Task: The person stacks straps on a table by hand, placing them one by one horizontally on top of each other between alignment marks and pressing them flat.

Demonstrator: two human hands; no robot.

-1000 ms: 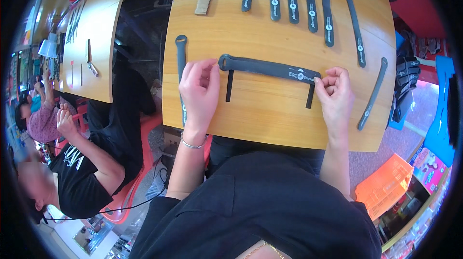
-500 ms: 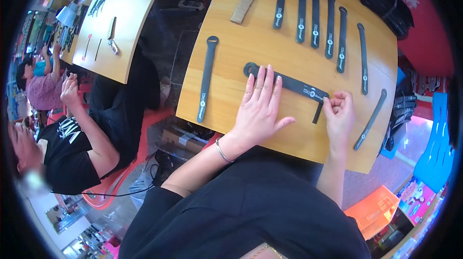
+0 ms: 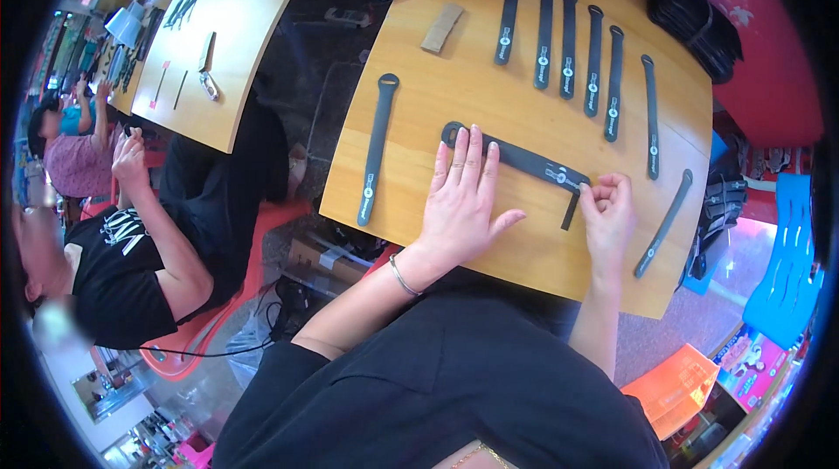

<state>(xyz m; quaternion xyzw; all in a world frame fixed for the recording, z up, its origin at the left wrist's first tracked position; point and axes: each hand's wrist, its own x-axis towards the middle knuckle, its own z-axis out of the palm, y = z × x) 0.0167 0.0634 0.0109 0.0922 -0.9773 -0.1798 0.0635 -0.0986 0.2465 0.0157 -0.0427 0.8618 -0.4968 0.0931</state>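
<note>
My left hand (image 3: 461, 217) lies flat with fingers stretched out, its fingertips on a dark grey hook-and-loop cable strap (image 3: 527, 161) with white print. The strap's rounded, slotted end shows past the fingers at the left. At its right end the thumb and forefinger of my right hand (image 3: 609, 217) pinch the strap's edge, partly hiding it. A short narrow black strip (image 3: 569, 211) hangs down from that end, beside the right fingertips; whether it is joined to the strap I cannot tell.
Similar straps lie about the wooden table (image 3: 411, 198): one strap (image 3: 378, 150) at left, several at the back and right. Behind stand a tan block (image 3: 442, 27) and a black bundle (image 3: 695, 19). A co-worker (image 3: 131, 268) sits at the left by another table (image 3: 236, 32).
The view has shifted slightly, so the table's back sits a little lower. Both hands keep almost the same place on the strap.
</note>
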